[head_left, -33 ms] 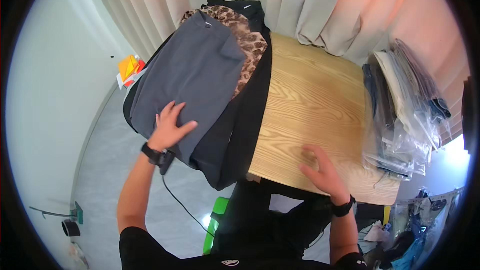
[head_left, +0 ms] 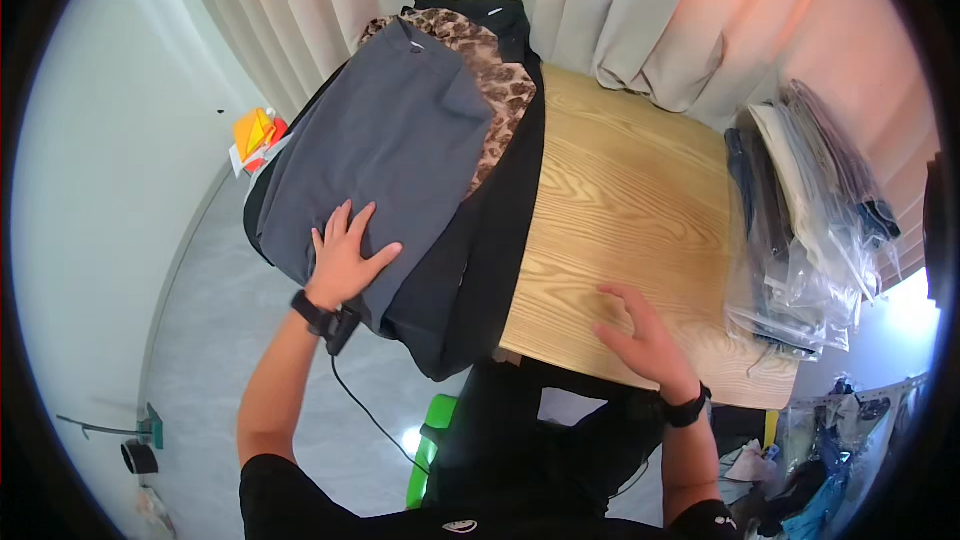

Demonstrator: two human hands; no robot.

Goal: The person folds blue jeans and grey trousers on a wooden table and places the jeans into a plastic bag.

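My left hand [head_left: 345, 258] lies flat with spread fingers on the lower part of a folded grey garment [head_left: 395, 130], which has a button and a small white tag at its far end. Under it is a brown leopard-print garment [head_left: 510, 105], showing along the far and right sides. Black garments [head_left: 495, 225] lie beneath both and hang over the near edge of the wooden table [head_left: 620, 190]. My right hand [head_left: 645, 340] is open and holds nothing, over the table's near edge, thumb and fingers apart. Dark bands circle both wrists.
Folded clothes in clear plastic bags [head_left: 800, 230] are stacked on the table's right. Pale curtains [head_left: 660, 20] hang behind. Orange and yellow packets [head_left: 258, 140] sit beyond the pile's left side. More bagged clothes [head_left: 830, 470] lie low at right. A cable [head_left: 370, 415] trails from my left wrist.
My left hand has shifted very slightly to the right and lies flatter on the grey garment. My right hand has barely moved.
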